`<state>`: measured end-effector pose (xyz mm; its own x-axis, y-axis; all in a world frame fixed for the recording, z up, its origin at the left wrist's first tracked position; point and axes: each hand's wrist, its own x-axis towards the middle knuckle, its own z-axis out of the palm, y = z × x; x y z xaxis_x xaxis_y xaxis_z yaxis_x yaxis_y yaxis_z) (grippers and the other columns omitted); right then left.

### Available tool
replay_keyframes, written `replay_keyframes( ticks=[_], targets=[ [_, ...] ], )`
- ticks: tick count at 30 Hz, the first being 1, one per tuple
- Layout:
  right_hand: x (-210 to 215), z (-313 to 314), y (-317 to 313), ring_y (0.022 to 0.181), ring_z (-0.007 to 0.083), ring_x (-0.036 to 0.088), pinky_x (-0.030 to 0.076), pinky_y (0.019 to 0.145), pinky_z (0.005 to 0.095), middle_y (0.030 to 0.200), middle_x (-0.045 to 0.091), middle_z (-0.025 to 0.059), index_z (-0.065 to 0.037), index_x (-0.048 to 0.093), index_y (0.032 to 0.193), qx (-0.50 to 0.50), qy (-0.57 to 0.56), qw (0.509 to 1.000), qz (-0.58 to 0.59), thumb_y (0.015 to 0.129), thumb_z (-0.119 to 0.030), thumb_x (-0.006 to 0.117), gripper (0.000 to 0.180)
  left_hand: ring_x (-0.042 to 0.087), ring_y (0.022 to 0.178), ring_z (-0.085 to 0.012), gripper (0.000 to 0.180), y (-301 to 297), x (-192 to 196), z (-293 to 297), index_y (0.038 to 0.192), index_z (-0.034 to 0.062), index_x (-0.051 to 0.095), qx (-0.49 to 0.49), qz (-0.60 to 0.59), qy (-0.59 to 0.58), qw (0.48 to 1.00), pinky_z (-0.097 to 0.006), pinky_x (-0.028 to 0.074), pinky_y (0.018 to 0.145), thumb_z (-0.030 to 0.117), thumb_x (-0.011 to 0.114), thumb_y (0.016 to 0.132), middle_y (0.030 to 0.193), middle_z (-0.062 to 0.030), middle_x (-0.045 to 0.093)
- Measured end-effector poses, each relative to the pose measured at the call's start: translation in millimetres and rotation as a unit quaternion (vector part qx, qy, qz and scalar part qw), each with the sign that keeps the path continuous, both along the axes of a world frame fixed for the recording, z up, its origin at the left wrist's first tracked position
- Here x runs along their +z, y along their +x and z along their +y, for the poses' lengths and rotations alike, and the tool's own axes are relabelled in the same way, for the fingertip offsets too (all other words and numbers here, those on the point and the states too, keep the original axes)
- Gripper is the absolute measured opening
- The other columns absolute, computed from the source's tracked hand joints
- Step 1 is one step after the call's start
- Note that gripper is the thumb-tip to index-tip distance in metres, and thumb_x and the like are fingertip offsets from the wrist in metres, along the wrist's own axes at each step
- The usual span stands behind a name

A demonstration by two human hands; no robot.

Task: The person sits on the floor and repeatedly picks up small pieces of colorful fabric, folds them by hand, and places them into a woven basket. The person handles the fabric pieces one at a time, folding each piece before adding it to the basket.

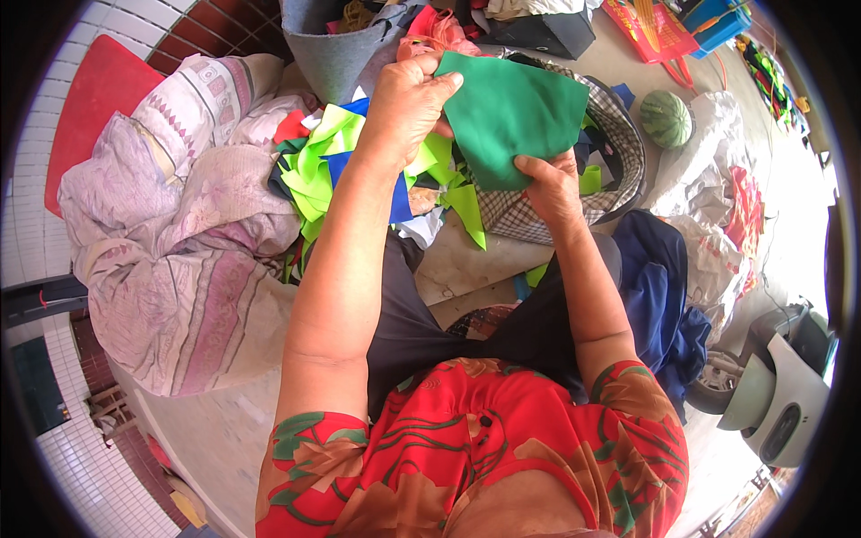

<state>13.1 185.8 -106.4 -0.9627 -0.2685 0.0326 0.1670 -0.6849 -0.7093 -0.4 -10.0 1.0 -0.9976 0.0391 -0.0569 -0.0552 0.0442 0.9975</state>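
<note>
A green piece of cloth [513, 117] is stretched between my two hands, above a checked fabric-lined basket [525, 215]. My left hand [408, 108] pinches its upper left corner between thumb and fingers. At the cloth's lower right edge, my right hand [554, 186] grips it with the thumb on top. Under and beside my left forearm lies a heap of lime-green cloth scraps [318, 170], mixed with blue, red and dark pieces. More scraps show inside the basket, partly hidden by the green cloth.
A large patterned cloth bundle [206, 260] fills the left, before a red panel [103, 117]. A grey bucket [336, 54] stands at the back. On the right are a watermelon [665, 119], white plastic bags [704, 193], dark blue fabric [650, 278] and a scooter-like vehicle [780, 386].
</note>
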Motion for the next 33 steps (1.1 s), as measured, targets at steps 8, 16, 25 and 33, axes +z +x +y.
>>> replay_keyframes(
  ticks=[8, 16, 25, 33],
  targets=[
    [-3, -7, 0, 0.109, 0.0199, 0.053, 0.047, 0.090, 0.0320, 0.122, 0.051, 0.0076, -0.008, 0.041, 0.129, -0.004, 0.014, 1.000, 0.010, 0.073, 0.013, 0.056, 0.062, 0.061, 0.066, -0.0094, 0.024, 1, 4, -5, 0.109, 0.0036, 0.061, 0.050, -0.004, -0.045, 0.998, -0.022, 0.050, 0.051, 0.018, 0.052, 0.091, 0.086, -0.0043, 0.065],
    [10, -46, -8, 0.110, 0.0248, 0.054, 0.046, 0.093, 0.0378, 0.122, 0.052, 0.0117, -0.005, 0.040, 0.130, -0.003, 0.002, 1.000, -0.019, 0.074, 0.011, 0.054, 0.060, 0.061, 0.064, -0.0172, 0.021, -5, -6, -8, 0.101, 0.0012, 0.064, 0.176, 0.147, -0.121, 0.966, -0.031, 0.050, 0.057, 0.012, 0.058, 0.084, 0.075, -0.0099, 0.065],
    [-111, -179, -6, 0.076, 0.0193, 0.061, 0.050, 0.069, 0.0330, 0.090, 0.065, 0.0112, 0.003, 0.054, 0.117, 0.171, 0.299, 0.936, 0.073, 0.071, -0.014, 0.070, 0.052, 0.061, 0.093, -0.0221, 0.024, -2, 18, 9, 0.104, 0.0060, 0.061, 0.285, 0.399, -0.311, 0.815, -0.034, 0.047, 0.080, 0.011, 0.063, 0.081, 0.101, -0.0077, 0.064],
    [-69, -34, -52, 0.074, 0.0157, 0.063, 0.051, 0.070, 0.0278, 0.085, 0.066, 0.0101, -0.007, 0.065, 0.101, -0.020, 0.524, 0.827, 0.204, 0.077, -0.005, 0.061, 0.025, 0.060, 0.092, -0.0159, 0.022, 10, 15, 4, 0.103, 0.0037, 0.060, 0.243, 0.351, -0.224, 0.876, -0.029, 0.046, 0.079, 0.004, 0.061, 0.082, 0.103, -0.0055, 0.063]
  ],
)
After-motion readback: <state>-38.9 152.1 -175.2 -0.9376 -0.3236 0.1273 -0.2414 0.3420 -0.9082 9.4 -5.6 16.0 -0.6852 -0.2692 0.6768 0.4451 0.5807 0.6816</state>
